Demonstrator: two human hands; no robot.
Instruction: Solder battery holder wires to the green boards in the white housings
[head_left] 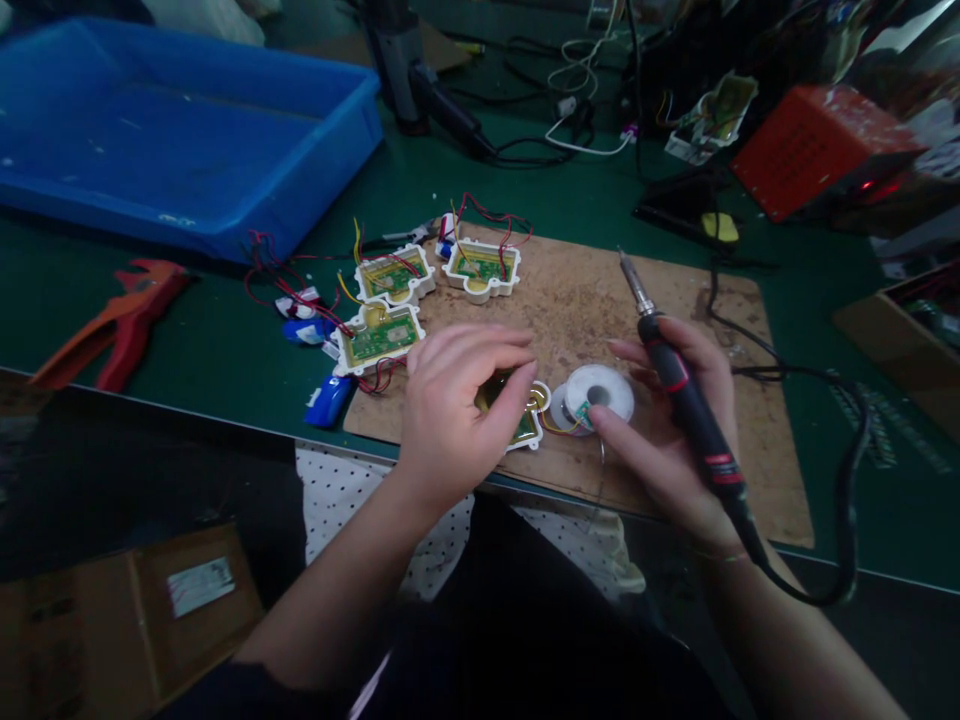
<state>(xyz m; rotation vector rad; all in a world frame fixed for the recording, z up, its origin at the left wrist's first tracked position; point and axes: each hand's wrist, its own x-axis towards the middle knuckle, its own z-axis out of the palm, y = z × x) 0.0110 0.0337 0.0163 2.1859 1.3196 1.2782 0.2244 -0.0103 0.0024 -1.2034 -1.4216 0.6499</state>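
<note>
My right hand (686, 440) grips a black and red soldering iron (679, 390), its metal tip pointing up and away from me. The right thumb reaches to a small green circuit board (583, 412) in front of a white spool of solder wire (611, 392). Over a white plastic housing (531, 440) my left hand (465, 400) is curved, thumb and fingertips slightly apart, with nothing visible between them. It hides much of that housing. Yellow and red wires run from the housing to the small board. Left of this hand stands another housing with a green board (379, 338).
Two more housings (394, 275) (481, 268) stand on the brown work board (577, 290). Blue wired batteries (328, 400) lie nearby. Orange-handled pliers (124, 320) and a blue tray (225, 215) are left; a red box (821, 150) and the iron's cable (851, 500) are right.
</note>
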